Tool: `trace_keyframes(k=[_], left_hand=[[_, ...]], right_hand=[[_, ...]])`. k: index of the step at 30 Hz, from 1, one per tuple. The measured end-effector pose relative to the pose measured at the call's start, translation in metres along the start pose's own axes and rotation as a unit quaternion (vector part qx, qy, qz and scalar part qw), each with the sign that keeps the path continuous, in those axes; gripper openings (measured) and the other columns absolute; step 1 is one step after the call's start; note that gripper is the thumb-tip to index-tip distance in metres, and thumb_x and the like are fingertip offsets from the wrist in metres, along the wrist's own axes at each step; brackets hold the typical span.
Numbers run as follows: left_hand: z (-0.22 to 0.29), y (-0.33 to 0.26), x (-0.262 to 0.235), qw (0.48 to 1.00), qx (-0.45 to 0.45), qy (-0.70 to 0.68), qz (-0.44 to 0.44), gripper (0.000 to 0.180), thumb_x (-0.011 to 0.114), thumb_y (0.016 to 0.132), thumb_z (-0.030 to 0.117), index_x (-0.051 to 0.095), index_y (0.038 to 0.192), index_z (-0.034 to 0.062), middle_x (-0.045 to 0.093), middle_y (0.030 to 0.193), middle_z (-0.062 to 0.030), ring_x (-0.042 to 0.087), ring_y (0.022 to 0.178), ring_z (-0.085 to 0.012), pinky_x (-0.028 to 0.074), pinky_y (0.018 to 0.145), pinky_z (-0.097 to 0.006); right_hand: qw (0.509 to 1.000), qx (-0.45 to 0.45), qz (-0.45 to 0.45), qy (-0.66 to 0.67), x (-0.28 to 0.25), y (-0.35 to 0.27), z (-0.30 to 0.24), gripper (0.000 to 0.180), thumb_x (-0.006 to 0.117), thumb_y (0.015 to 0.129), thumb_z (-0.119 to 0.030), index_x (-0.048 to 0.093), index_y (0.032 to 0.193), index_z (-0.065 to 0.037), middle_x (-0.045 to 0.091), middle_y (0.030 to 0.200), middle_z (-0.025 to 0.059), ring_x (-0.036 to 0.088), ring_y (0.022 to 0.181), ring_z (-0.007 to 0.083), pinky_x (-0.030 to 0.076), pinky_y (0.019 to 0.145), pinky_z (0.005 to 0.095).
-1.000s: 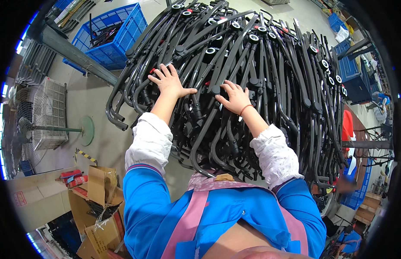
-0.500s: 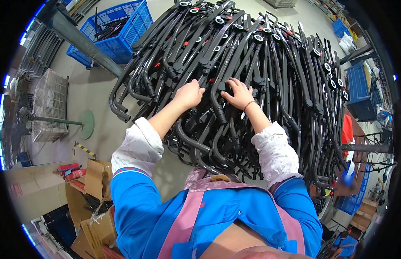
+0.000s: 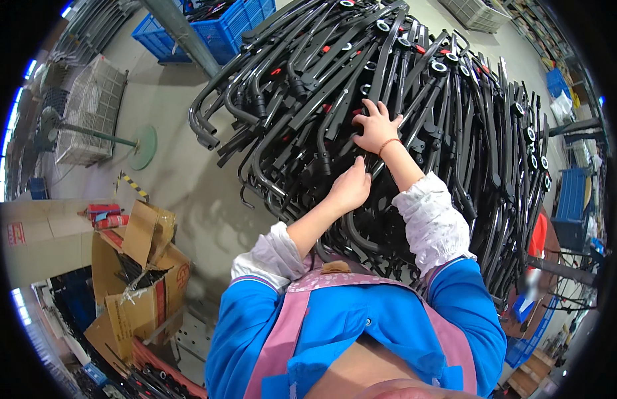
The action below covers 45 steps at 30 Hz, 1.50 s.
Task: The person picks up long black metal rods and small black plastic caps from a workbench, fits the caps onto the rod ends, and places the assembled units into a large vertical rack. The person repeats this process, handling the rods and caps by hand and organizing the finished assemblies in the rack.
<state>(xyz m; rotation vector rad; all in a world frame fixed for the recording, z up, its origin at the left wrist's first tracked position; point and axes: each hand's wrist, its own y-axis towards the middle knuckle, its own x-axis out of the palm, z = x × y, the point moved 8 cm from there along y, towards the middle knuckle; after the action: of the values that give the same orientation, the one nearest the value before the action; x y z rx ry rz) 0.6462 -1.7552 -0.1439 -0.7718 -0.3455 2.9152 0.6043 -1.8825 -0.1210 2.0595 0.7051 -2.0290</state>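
Observation:
A dense heap of black tubular metal frames [image 3: 302, 100], with curved tube ends, dark joints, white rings and small red parts, lies in front of me. My left hand [image 3: 351, 187] is closed round a dark tube at the near side of the heap, thumb uppermost; its fingers are mostly hidden. Just beyond it and a little to the right, my right hand [image 3: 378, 131] rests on the frames with its fingers spread and slightly bent. Which frame each hand touches is hard to tell among the crossing tubes.
At the far left stand a blue plastic crate [image 3: 235, 30] and a grey post [image 3: 182, 36]. A fan with a round green base [image 3: 144, 147] and a wire cage [image 3: 89, 120] are at left. Open cardboard boxes [image 3: 139, 292] sit near left. Blue bins [image 3: 573, 199] line the right.
My left hand has come nearer my body and to the right, behind the right hand. My right hand's fingers have spread further. The view has shifted, so the heap appears further right.

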Motion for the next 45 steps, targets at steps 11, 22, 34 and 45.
trace_keyframes(k=[11,22,34,45], left_hand=[[-0.057,0.0,-0.126,0.864,-0.019,0.369,0.342,0.075,0.075,0.076,0.034,0.041,0.131,-0.0042,0.051,0.123,-0.017,0.048,0.118,-0.0342,0.036,0.099,-0.05],[-0.081,0.033,-0.137,0.997,0.022,0.073,0.022,0.033,0.06,0.088,0.026,0.053,0.097,-0.005,0.065,0.089,-0.0279,0.062,0.092,-0.0456,0.049,0.081,-0.053],[-0.09,0.001,-0.075,0.991,0.022,0.118,-0.055,0.049,0.054,0.094,0.029,0.042,0.116,-0.0129,0.064,0.078,-0.029,0.064,0.078,-0.0467,0.052,0.07,-0.052],[0.203,-0.182,-0.267,0.639,0.657,-0.34,0.211,0.014,0.066,0.083,0.024,0.069,0.077,0.0117,0.066,0.08,-0.005,0.058,0.068,-0.0197,0.047,0.054,-0.03]], right_hand=[[1.0,0.008,-0.009,-0.008,0.009,0.001,-0.006,0.045,0.073,0.07,-0.035,0.068,0.115,-0.029,0.03,0.153,0.0025,0.025,0.143,0.0304,0.016,0.101,0.079],[0.999,0.031,0.007,-0.033,0.012,0.013,-0.008,0.038,0.066,0.079,-0.044,0.07,0.111,-0.025,0.033,0.152,0.0015,0.026,0.142,0.03,0.016,0.101,0.079],[0.968,-0.094,0.229,0.035,-0.019,0.015,-0.07,0.06,0.072,0.075,-0.05,0.058,0.128,-0.025,0.048,0.139,0.0136,0.037,0.134,0.0348,0.027,0.108,0.0605],[0.995,-0.03,0.069,-0.059,0.005,0.037,-0.063,0.064,0.062,0.081,-0.055,0.047,0.136,-0.026,0.066,0.105,0.0093,0.043,0.129,0.0297,0.029,0.101,0.068]])
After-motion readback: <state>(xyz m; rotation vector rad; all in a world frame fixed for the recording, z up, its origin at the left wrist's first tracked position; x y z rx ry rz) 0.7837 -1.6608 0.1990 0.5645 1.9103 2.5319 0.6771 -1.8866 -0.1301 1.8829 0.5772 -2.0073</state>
